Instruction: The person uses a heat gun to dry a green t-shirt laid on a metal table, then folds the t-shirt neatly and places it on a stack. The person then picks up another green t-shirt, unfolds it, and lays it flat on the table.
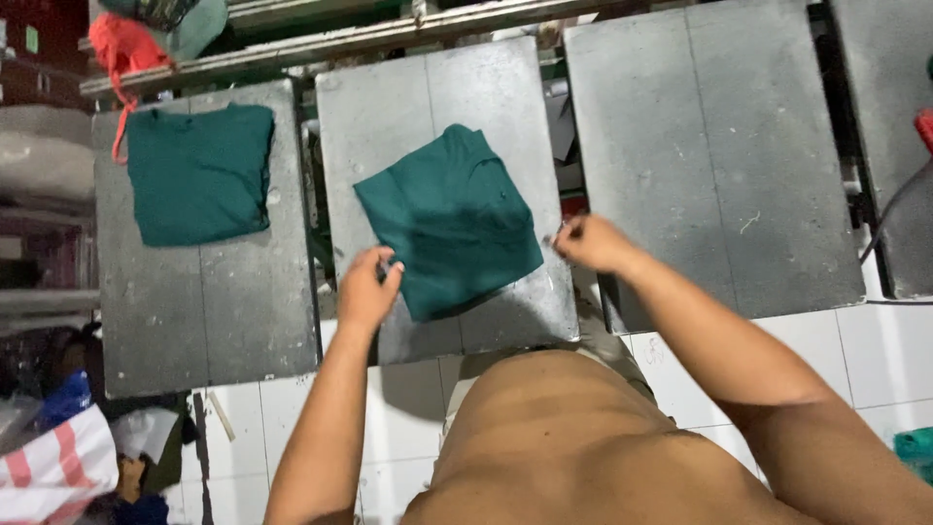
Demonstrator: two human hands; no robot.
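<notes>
- L hand (367, 290) pinching the near-left corner of the folded green shirt (449, 220), fingers closed on the fabric edge.
- R hand (593, 243) just off the shirt's right edge, fingers curled shut; can't tell if it's got any cloth.
- Shirt sits skewed on the middle grey platen (389, 117), near corner close to the platen's near edge.
- 2nd green shirt (200, 173) lies flat on the left platen (209, 311), well apart; right platen (709, 146) just beside the R hand.
- Risk, imo: pulling w/ one corner only could drag the fold open or twist it further.
- Also could slide off the near edge to the tiled floor (855, 350).
</notes>
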